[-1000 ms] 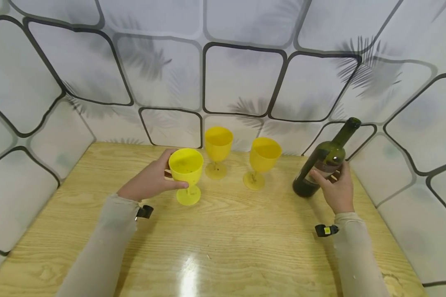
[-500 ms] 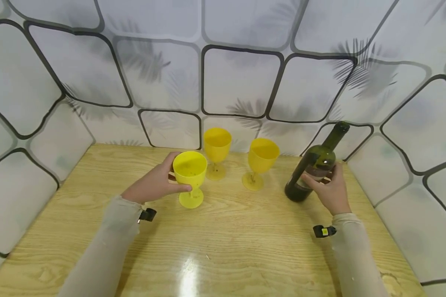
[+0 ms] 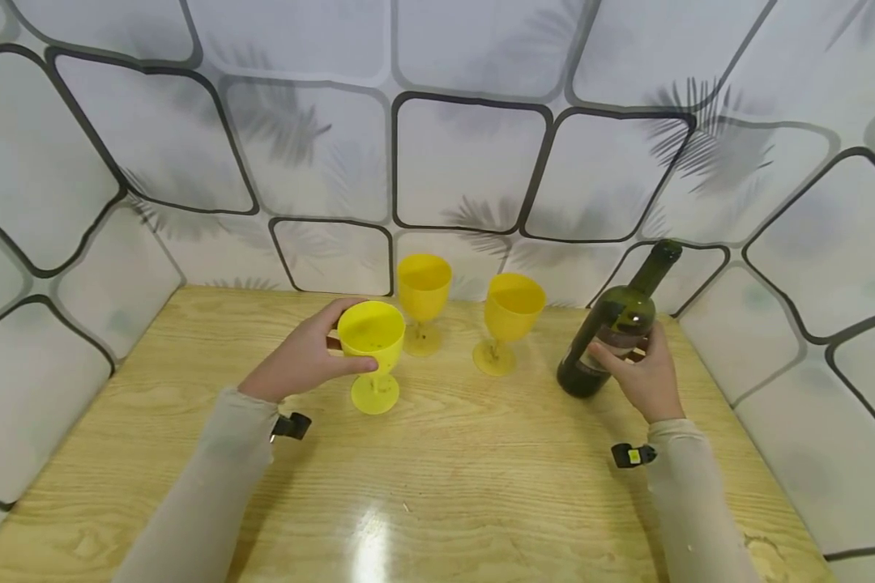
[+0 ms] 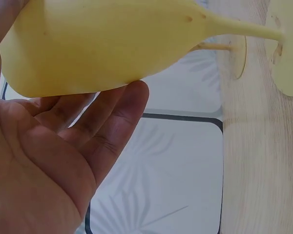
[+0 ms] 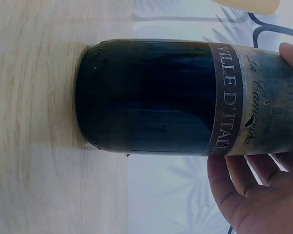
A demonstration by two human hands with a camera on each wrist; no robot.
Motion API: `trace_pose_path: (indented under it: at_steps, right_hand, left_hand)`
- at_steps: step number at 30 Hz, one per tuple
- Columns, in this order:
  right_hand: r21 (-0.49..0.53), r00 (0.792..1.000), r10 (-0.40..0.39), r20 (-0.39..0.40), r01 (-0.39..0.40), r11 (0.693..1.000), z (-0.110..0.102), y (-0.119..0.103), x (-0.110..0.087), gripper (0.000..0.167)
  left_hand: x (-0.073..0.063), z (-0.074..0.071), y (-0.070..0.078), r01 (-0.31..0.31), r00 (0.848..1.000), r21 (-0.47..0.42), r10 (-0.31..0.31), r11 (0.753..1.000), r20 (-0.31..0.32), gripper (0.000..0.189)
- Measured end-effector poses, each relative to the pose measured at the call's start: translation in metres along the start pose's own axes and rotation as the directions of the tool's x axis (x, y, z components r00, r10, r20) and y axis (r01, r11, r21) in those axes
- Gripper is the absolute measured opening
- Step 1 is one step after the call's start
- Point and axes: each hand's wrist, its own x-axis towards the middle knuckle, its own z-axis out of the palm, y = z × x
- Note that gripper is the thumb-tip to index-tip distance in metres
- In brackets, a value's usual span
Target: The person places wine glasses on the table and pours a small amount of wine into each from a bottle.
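My left hand [image 3: 302,356] grips a bright yellow plastic goblet [image 3: 385,353] around its bowl, thumb across the near side and fingers behind. In the left wrist view, the fingers [image 4: 119,114] press along one side of the goblet's bowl [image 4: 112,44], and its foot is down at the wooden surface. On the right, my right hand [image 3: 649,380] holds a dark green wine bottle [image 3: 623,308] by its label. Seen from the right wrist, thumb and fingers lie on opposite sides of the bottle [image 5: 151,97], whose base is right at the tabletop.
Two more yellow goblets stand between the hands near the wall: one [image 3: 424,295] just behind the held goblet, another [image 3: 512,312] nearer the bottle. The wooden table [image 3: 467,478] meets patterned walls [image 3: 474,162] at the back and both sides.
The bottle has shifted left and slightly toward me with my right hand. The goblet in my left hand has slid a little right and nearer. Over the last half second both barely moved.
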Motion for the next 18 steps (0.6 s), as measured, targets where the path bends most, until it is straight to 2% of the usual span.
trace_pose_path:
  at_steps: [7,13,18]
  right_hand:
    - [-0.003,1.0,-0.008,0.006,0.008,1.0,0.0007,-0.0009,-0.0015,0.074]
    - [-0.009,1.0,-0.027,-0.005,0.027,1.0,0.0021,-0.0009,-0.0025,0.073]
    - [-0.003,0.999,-0.041,0.001,0.041,0.999,0.0037,-0.0032,-0.0027,0.074]
  left_hand:
    - [0.0007,0.0043,0.0002,-0.01,1.0,-0.025,0.01,1.0,0.002,0.084]
    - [0.0033,0.0089,0.0008,-0.024,1.0,0.001,0.024,1.0,0.006,0.086]
    - [0.0012,0.0089,0.0022,0.002,1.0,0.019,-0.002,1.0,-0.012,0.086]
